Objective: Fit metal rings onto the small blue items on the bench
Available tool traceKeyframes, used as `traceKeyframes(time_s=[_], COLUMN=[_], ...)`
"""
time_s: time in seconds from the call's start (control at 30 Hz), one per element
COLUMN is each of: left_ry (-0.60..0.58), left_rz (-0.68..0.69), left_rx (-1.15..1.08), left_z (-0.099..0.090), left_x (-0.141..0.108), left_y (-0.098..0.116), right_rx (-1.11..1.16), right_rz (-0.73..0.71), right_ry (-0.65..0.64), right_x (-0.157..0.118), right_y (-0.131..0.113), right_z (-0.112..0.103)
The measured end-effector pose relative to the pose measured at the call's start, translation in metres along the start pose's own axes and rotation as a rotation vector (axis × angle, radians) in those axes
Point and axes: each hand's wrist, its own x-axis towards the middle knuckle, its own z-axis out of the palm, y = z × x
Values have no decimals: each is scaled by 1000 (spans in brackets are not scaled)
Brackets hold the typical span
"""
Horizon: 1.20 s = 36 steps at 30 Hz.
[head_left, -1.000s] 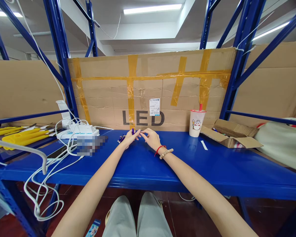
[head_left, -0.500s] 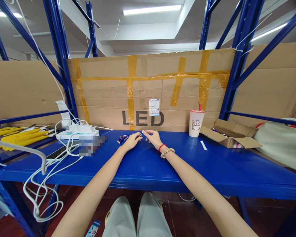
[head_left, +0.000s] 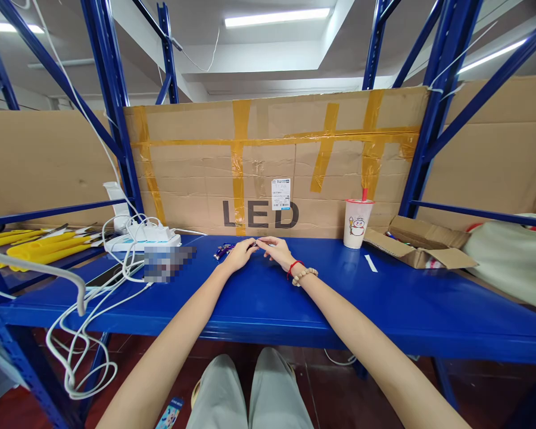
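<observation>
Both of my hands are over the blue tabletop (head_left: 268,304), close to the LED cardboard panel. My left hand (head_left: 241,254) has its fingers pinched on a small dark item at the fingertips, too small to name. Beside it on the left lies a small pile of purple-blue keychain-like pieces (head_left: 224,251), partly covered by the hand. My right hand (head_left: 277,251), with a red string and a beaded bracelet at the wrist, brings its closed fingertips against those of the left. Whatever sits between its fingers is hidden.
White cables and a power strip (head_left: 156,238) lie left, near yellow-handled tools (head_left: 49,247). On the right are a paper cup (head_left: 356,225), a white strip (head_left: 370,263), an open cardboard box (head_left: 417,241) and a pale bag (head_left: 509,256). Blue posts flank the cardboard panel (head_left: 196,179).
My right hand has moved slightly left, and its fingertips now meet those of my left hand. The camera view has shifted a little.
</observation>
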Motion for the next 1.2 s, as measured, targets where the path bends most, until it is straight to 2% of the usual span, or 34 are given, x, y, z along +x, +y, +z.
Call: traceKeyframes(time_s=[0.2,0.37,0.53,0.7,0.8,0.9,1.03,1.1,1.2], left_ry=[-13,-18,-30,-41,-5,92,199,200,144], left_rz=[-22,-44,-67,-114,-190,-327,-505,-534,-492], left_rx=[25,49,91,148,190,239,293,304,313], left_z=[2,2,3,1,-2,-7,-11,-10,-6], left_x=[0,0,0,-1,-1,0,3,3,3], left_y=[-3,-5,-8,-1,3,2,-6,-10,-15], right_rx=[-30,-79,-379,-530,-520,-478,-619,-703,-764], right_rz=[-45,-154,-320,-370,-348,-264,-174,-161,-168], right_ry=[16,37,33,12,57,109,90,67,-1], right_x=[5,6,1,0,0,0,0,0,1], right_y=[7,9,6,4,4,4,4,6,10], right_z=[1,1,-4,-7,-4,-2,-5,-7,-8])
